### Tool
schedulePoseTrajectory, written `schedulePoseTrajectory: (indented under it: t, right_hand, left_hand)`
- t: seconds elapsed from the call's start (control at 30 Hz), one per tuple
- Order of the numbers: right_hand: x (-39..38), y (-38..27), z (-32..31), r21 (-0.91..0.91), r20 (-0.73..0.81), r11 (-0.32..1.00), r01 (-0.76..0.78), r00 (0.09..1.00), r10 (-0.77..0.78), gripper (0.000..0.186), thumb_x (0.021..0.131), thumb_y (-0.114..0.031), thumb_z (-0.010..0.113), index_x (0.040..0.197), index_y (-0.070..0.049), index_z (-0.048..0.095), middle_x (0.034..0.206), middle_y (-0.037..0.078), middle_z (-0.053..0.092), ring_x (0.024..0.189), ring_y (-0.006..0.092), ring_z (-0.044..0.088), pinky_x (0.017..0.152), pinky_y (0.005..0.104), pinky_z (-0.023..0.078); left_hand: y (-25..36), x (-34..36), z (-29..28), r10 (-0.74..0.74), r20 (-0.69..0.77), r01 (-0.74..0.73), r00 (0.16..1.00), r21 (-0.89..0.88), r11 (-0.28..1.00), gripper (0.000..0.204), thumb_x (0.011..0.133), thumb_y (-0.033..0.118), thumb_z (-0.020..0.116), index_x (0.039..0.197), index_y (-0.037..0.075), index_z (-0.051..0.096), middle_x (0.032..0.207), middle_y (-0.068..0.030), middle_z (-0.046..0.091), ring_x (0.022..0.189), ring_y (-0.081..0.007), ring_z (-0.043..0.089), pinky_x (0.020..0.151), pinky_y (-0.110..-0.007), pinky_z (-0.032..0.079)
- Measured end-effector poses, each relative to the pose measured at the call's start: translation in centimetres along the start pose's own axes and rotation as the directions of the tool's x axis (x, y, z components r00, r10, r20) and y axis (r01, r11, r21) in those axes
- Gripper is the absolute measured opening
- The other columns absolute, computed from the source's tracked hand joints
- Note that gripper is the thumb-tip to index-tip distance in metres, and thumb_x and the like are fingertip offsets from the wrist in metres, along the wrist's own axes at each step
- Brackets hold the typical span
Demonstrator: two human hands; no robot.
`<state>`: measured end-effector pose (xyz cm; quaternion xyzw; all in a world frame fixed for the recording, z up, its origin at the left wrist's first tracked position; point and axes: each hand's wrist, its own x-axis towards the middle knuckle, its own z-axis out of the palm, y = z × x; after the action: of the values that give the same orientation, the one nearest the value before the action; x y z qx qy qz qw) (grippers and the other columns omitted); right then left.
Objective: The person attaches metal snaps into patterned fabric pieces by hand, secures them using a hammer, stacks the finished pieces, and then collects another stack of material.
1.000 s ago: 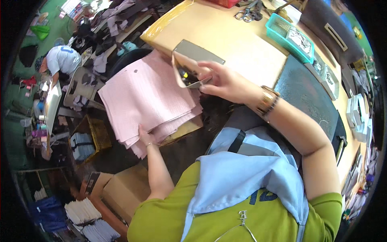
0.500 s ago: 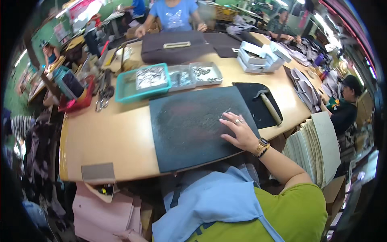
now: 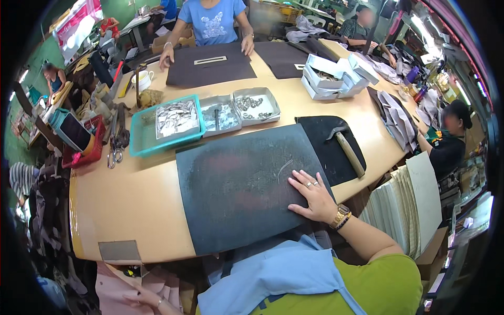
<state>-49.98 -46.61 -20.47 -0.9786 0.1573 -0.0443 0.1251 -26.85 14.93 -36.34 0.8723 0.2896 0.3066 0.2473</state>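
My right hand (image 3: 313, 197) lies flat with fingers spread on the right part of a dark rubber-like mat (image 3: 226, 210). A thin pale curved strand (image 3: 285, 167) rests on the mat just beyond my fingertips. Low at the left, below the table edge, my left hand (image 3: 143, 298) reaches over a stack of pink sheets (image 3: 113, 291), its thumb and fingers apart. Right of the mat, a hammer (image 3: 347, 152) with a wooden handle lies on a black pad (image 3: 320, 134).
Beyond the mat stand a teal basket (image 3: 142, 146) and open boxes of small metal parts (image 3: 257, 106). Scissors (image 3: 115, 157) lie at the left. Across the table, a person's hands touch a dark panel (image 3: 210, 76). Light blue-white boxes (image 3: 320, 94) stand far right; stacked boards (image 3: 396, 205) stand nearer.
My left hand has moved left and up over the pink sheets. My right hand stays on the mat, slightly lower. The person opposite has lowered the dark panel flat. My view has shifted.
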Motion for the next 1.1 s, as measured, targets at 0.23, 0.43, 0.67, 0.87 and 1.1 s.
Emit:
schedulePoseTrajectory:
  t: [0.23, 0.43, 0.67, 0.87, 1.1]
  right_hand:
    - [0.2, 0.3, -0.1, 0.019, 0.012, 1.0, -0.018, 1.0, 0.018, 0.077, 0.094, -0.055, 0.071, 0.156, -0.016, 0.047, 0.166, 0.012, 0.039, 0.155, 0.034, 0.034, 0.123, 0.0684, 0.021]
    - [0.7, 0.1, -0.4, 0.014, 0.048, 1.0, -0.024, 0.999, 0.024, 0.078, 0.092, -0.054, 0.073, 0.155, -0.015, 0.049, 0.166, 0.012, 0.04, 0.155, 0.034, 0.034, 0.123, 0.0672, 0.02]
    - [1.0, 0.2, -0.1, 0.028, 0.064, 0.998, -0.056, 0.996, 0.054, 0.083, 0.085, -0.053, 0.079, 0.153, -0.014, 0.052, 0.164, 0.013, 0.043, 0.154, 0.0351, 0.036, 0.124, 0.0653, 0.019]
    - [0.9, 0.1, -0.3, 0.018, 0.088, 0.996, -0.09, 0.992, 0.089, 0.084, 0.082, -0.051, 0.081, 0.152, -0.014, 0.052, 0.164, 0.014, 0.043, 0.154, 0.0362, 0.035, 0.124, 0.0654, 0.018]
    - [1.5, 0.2, 0.0, 0.007, 0.091, 0.998, -0.069, 0.994, 0.068, 0.085, 0.082, -0.051, 0.081, 0.152, -0.014, 0.052, 0.163, 0.014, 0.043, 0.153, 0.0366, 0.036, 0.124, 0.0663, 0.018]
  left_hand:
    - [-11.5, -1.0, -1.3, 0.039, -0.037, -0.016, 0.999, 0.478, 0.878, 0.087, 0.094, 0.059, 0.067, 0.158, 0.008, 0.037, 0.157, -0.0281, 0.035, 0.141, -0.0469, 0.044, 0.112, -0.057, 0.038]
    - [-16.2, -3.7, -3.8, 0.133, -0.039, -0.069, 0.99, 0.696, 0.714, 0.086, 0.091, 0.073, 0.062, 0.155, 0.017, 0.05, 0.151, -0.022, 0.051, 0.134, -0.0442, 0.055, 0.101, -0.06, 0.05]
    - [-15.9, -4.3, -3.7, 0.349, -0.104, -0.2, 0.931, 0.655, 0.728, 0.085, 0.09, 0.072, 0.066, 0.154, 0.018, 0.053, 0.146, -0.0201, 0.057, 0.131, -0.0444, 0.057, 0.1, -0.06, 0.052]
    - [-10.5, -5.6, -4.6, 0.335, -0.034, -0.258, 0.941, 0.569, 0.781, 0.084, 0.093, 0.062, 0.068, 0.156, 0.011, 0.047, 0.149, -0.0235, 0.05, 0.136, -0.0455, 0.052, 0.102, -0.059, 0.05]
    - [-9.1, -6.1, -4.9, 0.367, -0.041, -0.295, 0.929, 0.514, 0.805, 0.077, 0.098, 0.059, 0.064, 0.155, 0.01, 0.047, 0.15, -0.0221, 0.049, 0.136, -0.044, 0.051, 0.104, -0.059, 0.048]
